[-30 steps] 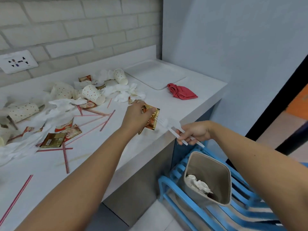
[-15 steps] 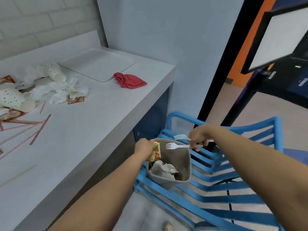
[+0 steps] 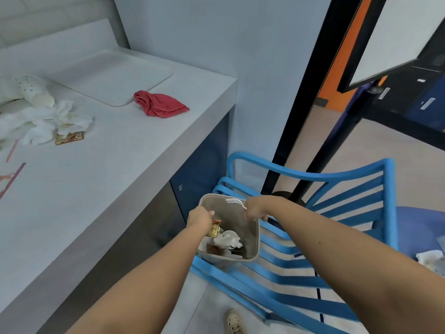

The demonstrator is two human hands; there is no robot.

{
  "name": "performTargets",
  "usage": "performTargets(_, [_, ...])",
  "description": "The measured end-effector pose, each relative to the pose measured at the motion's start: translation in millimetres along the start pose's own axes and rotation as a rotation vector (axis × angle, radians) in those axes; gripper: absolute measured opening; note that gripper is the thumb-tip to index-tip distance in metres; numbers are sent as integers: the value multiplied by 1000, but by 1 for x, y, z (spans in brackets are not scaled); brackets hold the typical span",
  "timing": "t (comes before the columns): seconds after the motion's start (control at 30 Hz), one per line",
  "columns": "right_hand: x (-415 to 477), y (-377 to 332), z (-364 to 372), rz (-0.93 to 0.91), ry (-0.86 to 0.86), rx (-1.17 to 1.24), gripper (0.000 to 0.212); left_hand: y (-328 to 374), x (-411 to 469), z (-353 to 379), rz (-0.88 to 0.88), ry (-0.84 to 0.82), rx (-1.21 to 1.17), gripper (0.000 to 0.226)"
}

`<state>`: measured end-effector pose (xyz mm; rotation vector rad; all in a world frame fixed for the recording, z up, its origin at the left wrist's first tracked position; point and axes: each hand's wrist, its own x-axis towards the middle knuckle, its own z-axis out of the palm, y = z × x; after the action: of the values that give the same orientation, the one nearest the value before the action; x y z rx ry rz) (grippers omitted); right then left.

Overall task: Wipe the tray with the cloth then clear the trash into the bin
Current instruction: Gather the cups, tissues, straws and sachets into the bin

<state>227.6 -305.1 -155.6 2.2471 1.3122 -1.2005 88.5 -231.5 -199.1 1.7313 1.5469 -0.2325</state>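
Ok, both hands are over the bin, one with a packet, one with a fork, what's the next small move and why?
Probably open both grips. The left hand holds the packet and the right hand the fork directly above the bin opening, so letting go should drop them onto the trash inside.

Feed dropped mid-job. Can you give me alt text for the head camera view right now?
Both hands are over a tan bin that sits on a blue chair: the left hand holds a packet, the right hand a white fork. On the counter behind lie a tray, a red cloth, tissues and a paper cup.
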Motion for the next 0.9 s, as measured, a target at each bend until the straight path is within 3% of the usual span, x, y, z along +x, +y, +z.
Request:
performTargets(0.13, [10, -6, 0, -4, -48, 5, 12, 5, 0, 3, 68, 15, 50, 31])
performTargets(0.23, [7, -16, -3, -28, -89, -73, 41, 5, 0, 3, 107, 22, 107, 32])
performTargets(0.3, [7, -19, -7, -46, -68, -109, 47, 5, -2, 0, 141, 40, 173, 34])
performTargets(0.47, [6, -30, -24, -94, -56, -107, 38, 12, -8, -15, 251, 137, 190, 28])
performTargets(0.7, [-7, -81, -53, -224, -16, -34, 31, 16, -36, -69, 519, 480, 30, 27])
performTargets(0.9, [-32, -146, -74, -400, 21, -112, 18, -8, -59, -124, 482, 709, -36, 32])
